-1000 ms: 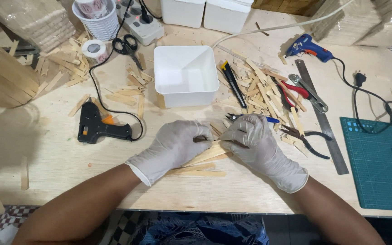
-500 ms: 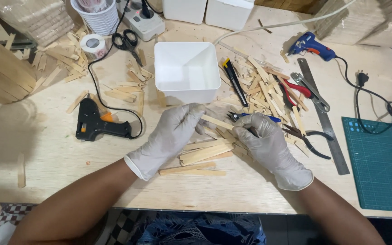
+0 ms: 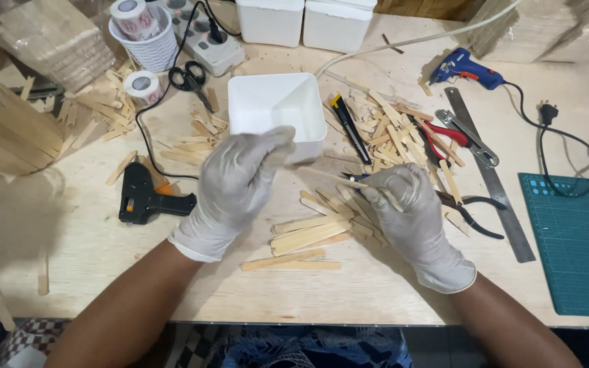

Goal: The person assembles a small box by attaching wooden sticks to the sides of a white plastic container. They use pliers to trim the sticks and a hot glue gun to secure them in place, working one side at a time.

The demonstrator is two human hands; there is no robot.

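**Thin stick pinched between two gloved hands**

Pale plywood tabletop carries a crowded craft bench, with loose sticks and tools spread from its far edge down to the near one. Above the middle of it, the left hand, in a whitish glove, and the right hand, gloved the same, share one thin flat pale wooden stick. The left fingers are curled and pressed together around its left end; the right fingers pinch its other end. The stick hangs just above the board, in front of the white square plastic tub.

Such a strip looks very light and stiff along its length, yet it would likely snap if bent across the grain. Gloves may slip on the smooth faces, so a pinch on the flat sides near the ends seems the safest hold.

Below the hands lies a small heap of similar flat wooden sticks. A black glue gun rests toward the left edge, a blue glue gun near the far right corner, and a green cutting mat at the right edge.
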